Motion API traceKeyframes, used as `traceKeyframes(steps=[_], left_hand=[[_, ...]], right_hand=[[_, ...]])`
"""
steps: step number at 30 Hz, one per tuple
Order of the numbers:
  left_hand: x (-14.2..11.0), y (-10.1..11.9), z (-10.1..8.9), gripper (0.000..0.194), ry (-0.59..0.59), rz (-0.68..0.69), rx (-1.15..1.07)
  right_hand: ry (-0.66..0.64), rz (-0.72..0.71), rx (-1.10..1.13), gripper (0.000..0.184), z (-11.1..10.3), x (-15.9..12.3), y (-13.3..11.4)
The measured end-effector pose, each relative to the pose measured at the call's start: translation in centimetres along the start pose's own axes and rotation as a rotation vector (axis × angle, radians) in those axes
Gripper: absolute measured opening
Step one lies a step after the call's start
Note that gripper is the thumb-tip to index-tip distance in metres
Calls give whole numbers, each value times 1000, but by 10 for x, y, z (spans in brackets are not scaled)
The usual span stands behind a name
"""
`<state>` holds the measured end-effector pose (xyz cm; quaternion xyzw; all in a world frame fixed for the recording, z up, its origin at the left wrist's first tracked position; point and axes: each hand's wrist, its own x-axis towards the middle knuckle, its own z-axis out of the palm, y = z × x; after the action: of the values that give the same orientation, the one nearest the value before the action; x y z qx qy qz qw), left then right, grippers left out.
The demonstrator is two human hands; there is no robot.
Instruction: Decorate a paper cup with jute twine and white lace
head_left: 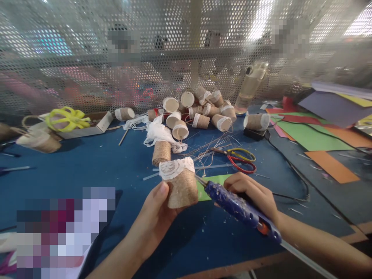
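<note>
With left hand point(158, 203), clamps twine-wrapped cup point(183, 190) between thumb and fingers, raised over blue table point(116, 174). With right hand point(257, 193), grips glue gun point(232, 204), nozzle near lace trim point(176, 168); cannot confirm contact. On visible side of cup: twine apparently complete, lace laid along upper end. Cannot judge hidden side or bonding. Just beyond: loose lace point(158, 133) over second cup point(161, 153), apparently not yet trimmed. Farther out: scissors point(225, 152), then piled cups point(201, 121), several already lace-edged.

Bkgd behind mesh point(180, 58) blurred
</note>
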<state>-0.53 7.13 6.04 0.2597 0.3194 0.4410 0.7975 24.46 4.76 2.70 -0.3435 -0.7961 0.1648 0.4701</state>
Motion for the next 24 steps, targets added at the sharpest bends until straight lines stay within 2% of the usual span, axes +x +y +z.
traceKeyframes(steps=[1, 6, 10, 24], left_hand=[[0, 0, 0, 38, 6, -7, -8], [0, 1, -2, 39, -29, -53, -24], [0, 0, -4, 41, -70, -73, -17], [-2, 1, -3, 44, -99, -87, 12]], right_hand=[[-13, 10, 22, 6, 1, 0, 0], [70, -5, 41, 18, 8, 0, 7], [63, -42, 32, 19, 9, -2, 13], [87, 1, -14, 21, 7, -2, 9]])
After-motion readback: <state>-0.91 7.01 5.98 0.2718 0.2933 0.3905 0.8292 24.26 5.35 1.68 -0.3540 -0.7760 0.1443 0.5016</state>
